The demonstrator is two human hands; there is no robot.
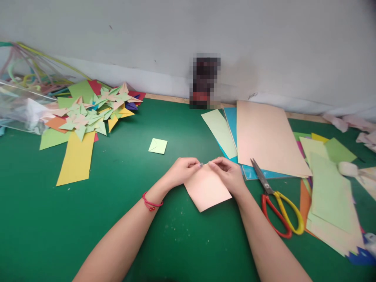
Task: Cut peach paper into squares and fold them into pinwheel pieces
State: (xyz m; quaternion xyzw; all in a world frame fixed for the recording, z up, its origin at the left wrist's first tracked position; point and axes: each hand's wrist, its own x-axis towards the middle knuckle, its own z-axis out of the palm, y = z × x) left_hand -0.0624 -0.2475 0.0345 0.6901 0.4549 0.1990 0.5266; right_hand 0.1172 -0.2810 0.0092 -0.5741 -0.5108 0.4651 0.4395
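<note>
A square of pale pink paper is held at its far edge, just above the green tabletop. My left hand pinches that edge on the left, thumb on top. On the right, my right hand pinches the same edge, its thumb close to the other thumb. The fingers underneath are partly hidden. Beyond my left hand lies a small folded light green paper square, apart from both hands. Scissors with one red and one yellow handle lie to the right of my right forearm, blades pointing away.
Folded paper stars pile up at the left over coloured sheets and a yellow paper strip. Large pink sheets lie at the back right. Green paper strips and a white tape roll are farther right. A wall borders the table.
</note>
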